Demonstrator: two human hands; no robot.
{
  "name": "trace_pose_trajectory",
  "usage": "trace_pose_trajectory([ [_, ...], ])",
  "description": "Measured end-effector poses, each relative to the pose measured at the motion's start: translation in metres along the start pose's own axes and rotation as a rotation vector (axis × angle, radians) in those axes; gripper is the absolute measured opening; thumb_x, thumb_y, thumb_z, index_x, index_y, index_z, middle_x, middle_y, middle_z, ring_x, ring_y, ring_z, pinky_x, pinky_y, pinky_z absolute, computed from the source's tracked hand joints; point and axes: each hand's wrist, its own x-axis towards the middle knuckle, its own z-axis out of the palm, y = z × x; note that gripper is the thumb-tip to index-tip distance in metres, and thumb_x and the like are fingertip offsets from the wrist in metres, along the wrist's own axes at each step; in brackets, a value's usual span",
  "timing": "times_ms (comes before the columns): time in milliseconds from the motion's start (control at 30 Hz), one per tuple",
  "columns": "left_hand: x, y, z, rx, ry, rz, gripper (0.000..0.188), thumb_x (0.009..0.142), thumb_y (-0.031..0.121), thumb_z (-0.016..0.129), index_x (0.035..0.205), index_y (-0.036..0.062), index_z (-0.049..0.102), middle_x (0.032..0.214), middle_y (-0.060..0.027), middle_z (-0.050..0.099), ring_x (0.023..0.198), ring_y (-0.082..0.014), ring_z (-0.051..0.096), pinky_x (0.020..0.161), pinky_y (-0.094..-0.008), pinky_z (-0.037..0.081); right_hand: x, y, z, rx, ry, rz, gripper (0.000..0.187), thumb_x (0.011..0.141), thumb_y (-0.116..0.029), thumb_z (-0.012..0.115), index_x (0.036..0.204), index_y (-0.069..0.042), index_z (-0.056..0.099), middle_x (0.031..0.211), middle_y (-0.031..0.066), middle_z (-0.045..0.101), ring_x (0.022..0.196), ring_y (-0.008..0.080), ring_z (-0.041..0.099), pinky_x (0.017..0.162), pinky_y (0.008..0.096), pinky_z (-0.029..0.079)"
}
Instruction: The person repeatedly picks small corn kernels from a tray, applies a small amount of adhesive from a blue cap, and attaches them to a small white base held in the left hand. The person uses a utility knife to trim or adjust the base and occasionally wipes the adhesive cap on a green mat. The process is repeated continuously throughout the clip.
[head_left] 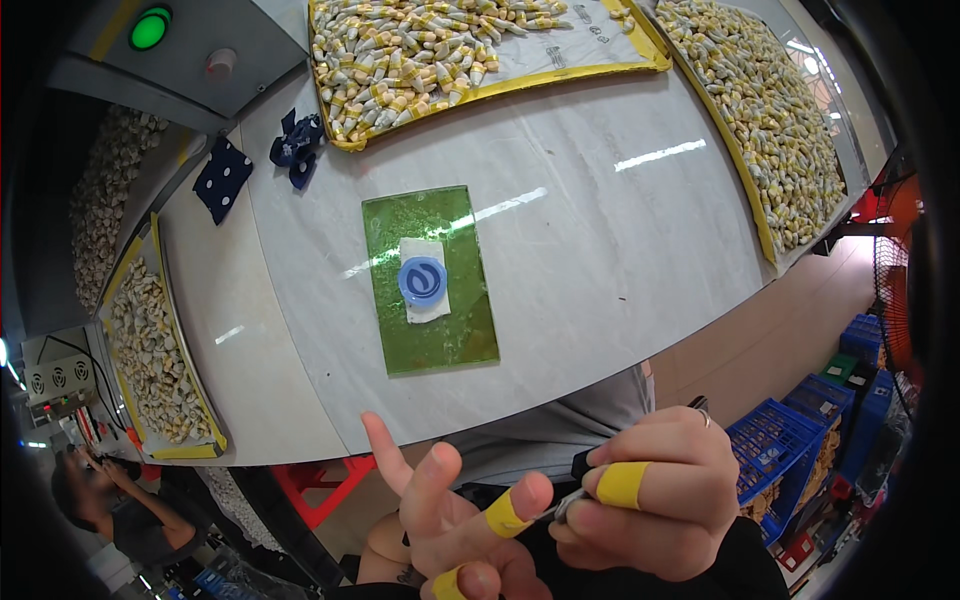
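Observation:
My left hand (450, 515) is in front of the table's near edge, fingers spread, with yellow tape wrapped around some of them. Beside it, my right hand (660, 495) is closed in a pinch on a small greyish thing (565, 497) that I cannot make out. One taped finger of the left hand is close to that thing; whether they touch is unclear. The right hand has a yellow-taped finger and a ring. Beyond the hands, a green glass-like plate (440, 345) lies on the table, bearing a white paper piece (428, 313) and a round blue piece (422, 281).
Yellow-edged trays of small wrapped pieces stand at the back (400, 70), right (765, 120) and left (160, 350). Dark blue cloth pieces (222, 178) lie near a grey box with a green light (150, 29). Blue crates (775, 450) and an orange fan (898, 270) are at right; another person (140, 510) is at lower left.

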Motion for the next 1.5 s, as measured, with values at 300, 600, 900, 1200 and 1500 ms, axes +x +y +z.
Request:
trace_pose_trajectory([
  [300,0.002,0.004,0.005,-0.021,0.043,-0.048,0.014,0.102,0.029,0.033,0.101,0.0209,0.044,0.088,-0.0009,0.073,0.127,-0.0266,0.047,0.104,-0.0802,0.002,0.000,0.001,0.000,-0.049,0.001,-0.031,0.025,0.073,-0.024,0.081,0.089,-0.013,0.065,0.084,0.0021,0.055,0.068,0.0170,0.060,0.049,0.0247,0.045],
  [600,0.001,-0.004,0.009,-0.005,0.086,0.048,0.016,0.102,0.036,0.036,0.105,0.0222,0.043,0.088,0.0011,0.073,0.127,-0.0287,0.047,0.103,-0.0809,0.004,0.000,0.000,0.002,-0.044,0.055,-0.023,0.025,0.073,-0.023,0.081,0.086,-0.013,0.064,0.085,0.0027,0.054,0.068,0.0172,0.060,0.049,0.0244,0.044],
  [900,0.000,0.002,0.000,0.008,0.009,-0.033,0.017,0.102,0.035,0.037,0.099,0.0215,0.047,0.087,0.0008,0.073,0.126,-0.0278,0.047,0.103,-0.0808,0.003,0.000,0.002,0.000,0.001,-0.013,-0.027,0.027,0.072,-0.023,0.082,0.090,-0.012,0.066,0.085,0.0027,0.055,0.069,0.0172,0.060,0.050,0.0245,0.045],
  [1200,0.003,0.000,0.008,0.002,0.080,0.022,0.018,0.103,0.035,0.032,0.105,0.0259,0.047,0.086,0.0021,0.072,0.125,-0.0268,0.048,0.104,-0.0809,0.006,0.000,0.001,0.000,-0.024,-0.008,-0.032,0.027,0.072,-0.024,0.082,0.089,-0.013,0.065,0.086,0.0026,0.054,0.069,0.0175,0.060,0.049,0.0245,0.043],
  [1500,0.002,0.003,0.009,0.008,0.074,-0.027,0.019,0.103,0.035,0.033,0.116,0.0260,0.043,0.088,0.0046,0.071,0.121,-0.0263,0.050,0.105,-0.0790,0.008,-0.001,0.000,-0.001,-0.017,0.043,-0.024,0.025,0.072,-0.020,0.081,0.087,-0.012,0.062,0.088,0.0042,0.053,0.069,0.0185,0.060,0.050,0.0253,0.043],
])
